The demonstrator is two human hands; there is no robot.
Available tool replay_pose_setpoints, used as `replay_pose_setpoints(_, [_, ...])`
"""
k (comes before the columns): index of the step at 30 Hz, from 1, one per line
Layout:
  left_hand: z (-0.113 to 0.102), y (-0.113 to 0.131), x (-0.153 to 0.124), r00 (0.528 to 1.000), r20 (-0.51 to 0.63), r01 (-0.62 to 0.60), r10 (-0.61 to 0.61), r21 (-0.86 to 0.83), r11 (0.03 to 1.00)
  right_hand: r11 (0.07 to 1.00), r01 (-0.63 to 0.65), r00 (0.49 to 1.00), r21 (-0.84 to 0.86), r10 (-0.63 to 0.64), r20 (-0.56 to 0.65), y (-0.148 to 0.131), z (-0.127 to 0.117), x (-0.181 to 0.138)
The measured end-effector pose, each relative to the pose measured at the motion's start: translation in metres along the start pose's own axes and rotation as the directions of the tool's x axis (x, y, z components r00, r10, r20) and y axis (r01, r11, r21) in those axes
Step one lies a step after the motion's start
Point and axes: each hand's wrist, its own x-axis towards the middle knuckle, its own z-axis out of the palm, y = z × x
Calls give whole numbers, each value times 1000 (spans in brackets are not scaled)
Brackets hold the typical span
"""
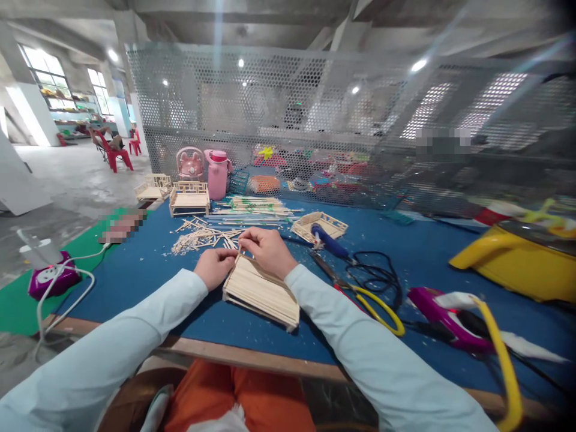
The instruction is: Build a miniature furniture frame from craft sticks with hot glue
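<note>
A flat panel of pale wooden sticks point(263, 291), laid side by side, rests on the blue table point(148, 270) in front of me. My left hand point(215, 266) is closed at the panel's far left corner. My right hand point(267, 251) is curled over the far edge beside it, fingertips pinching a thin stick end there. Both hands touch the panel.
Loose sticks and offcuts point(204, 237) lie behind the hands, with small stick furniture models point(189, 198), a stick tray point(319, 225), a blue glue gun point(327, 240), yellow-handled scissors point(360, 291), a pink bottle point(218, 174), a power strip point(47, 279) and a yellow pot point(517, 258). Perforated metal screen point(315, 120) closes the back.
</note>
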Motion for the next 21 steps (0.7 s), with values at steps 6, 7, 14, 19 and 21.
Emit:
replay_pose_setpoints(6, [4, -2, 2, 999, -40, 28, -31, -71, 997, 1000, 6, 1000, -4, -6, 18, -1, 0, 0])
replay_pose_setpoints(7, [4, -3, 4, 997, -64, 32, -37, -74, 997, 1000, 8, 1000, -2, -8, 18, -1, 0, 0])
replay_pose_setpoints(14, [-25, 10, 37, 956, -274, -83, 100, 73, 994, 1000, 21, 1000, 7, -21, 13, -2, 0, 0])
replay_pose_setpoints(19, [-35, 15, 55, 941, -281, -125, 188, 225, 966, 1000, 13, 1000, 12, -13, 20, -3, -1, -1])
replay_pose_setpoints(21, [-34, 13, 53, 936, -289, -114, 202, 295, 949, 1000, 15, 1000, 11, -16, 26, -3, 0, -1])
